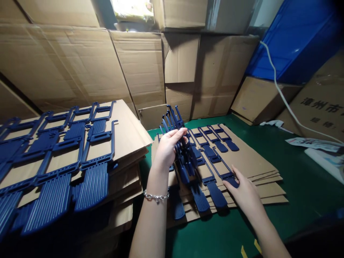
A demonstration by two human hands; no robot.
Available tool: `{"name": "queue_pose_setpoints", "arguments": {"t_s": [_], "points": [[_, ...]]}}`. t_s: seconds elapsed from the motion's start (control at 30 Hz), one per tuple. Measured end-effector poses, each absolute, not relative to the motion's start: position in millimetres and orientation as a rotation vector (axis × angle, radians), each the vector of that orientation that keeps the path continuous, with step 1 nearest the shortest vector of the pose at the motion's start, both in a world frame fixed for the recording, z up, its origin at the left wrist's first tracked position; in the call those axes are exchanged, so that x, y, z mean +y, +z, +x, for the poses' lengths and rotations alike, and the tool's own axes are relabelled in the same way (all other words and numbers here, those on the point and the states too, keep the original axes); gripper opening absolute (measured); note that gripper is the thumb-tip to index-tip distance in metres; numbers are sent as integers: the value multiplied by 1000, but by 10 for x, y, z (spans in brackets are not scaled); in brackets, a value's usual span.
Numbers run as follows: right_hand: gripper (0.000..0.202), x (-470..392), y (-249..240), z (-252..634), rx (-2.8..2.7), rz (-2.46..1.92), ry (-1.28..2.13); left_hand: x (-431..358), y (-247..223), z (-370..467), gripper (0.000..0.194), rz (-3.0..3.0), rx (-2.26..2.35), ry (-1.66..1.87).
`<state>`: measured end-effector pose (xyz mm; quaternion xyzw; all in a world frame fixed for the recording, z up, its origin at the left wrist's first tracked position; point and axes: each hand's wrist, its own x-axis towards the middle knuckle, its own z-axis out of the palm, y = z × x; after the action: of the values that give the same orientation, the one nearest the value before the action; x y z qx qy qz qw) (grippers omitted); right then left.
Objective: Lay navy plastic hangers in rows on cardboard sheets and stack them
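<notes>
My left hand (167, 147) is closed round a bundle of dark blue plastic frames (185, 161), held upright above the right-hand cardboard stack. Each frame has hooked arms and a flat paddle-shaped end. At the front right of that stack, my right hand (243, 188) grips the paddle end of a single blue plastic frame (220, 165) between thumb and fingers. Its hooked end points away from me. More blue frames (217, 195) lie in rows on the cardboard sheets (249, 161), some partly hidden behind the bundle.
To the left, a taller stack of cardboard sheets (131, 125) carries larger blue frames (92, 182) with ribbed paddles. Cardboard boxes (139, 68) wall off the back. A blue bin (292, 46), a white cable (279, 89) and plastic bags (325, 163) are at right, around the green table (268, 222).
</notes>
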<state>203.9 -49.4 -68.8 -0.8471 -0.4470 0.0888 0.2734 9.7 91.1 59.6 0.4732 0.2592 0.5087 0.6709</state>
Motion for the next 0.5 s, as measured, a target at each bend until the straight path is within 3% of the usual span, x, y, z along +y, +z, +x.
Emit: {"name": "queue_pose_setpoints", "arguments": {"t_s": [0.2, 0.33, 0.5], "points": [[64, -483, -665, 2028, -1297, -2310, 151, 896, 580, 102, 16, 1001, 588, 1095], [49, -438, -512, 1939, -1226, -2033, 23, 892, 557, 115, 21, 955, 571, 1031], [52, -245, -276, 1663, -1235, -1677, 410, 860, 559, 168, 24, 995, 485, 949]]}}
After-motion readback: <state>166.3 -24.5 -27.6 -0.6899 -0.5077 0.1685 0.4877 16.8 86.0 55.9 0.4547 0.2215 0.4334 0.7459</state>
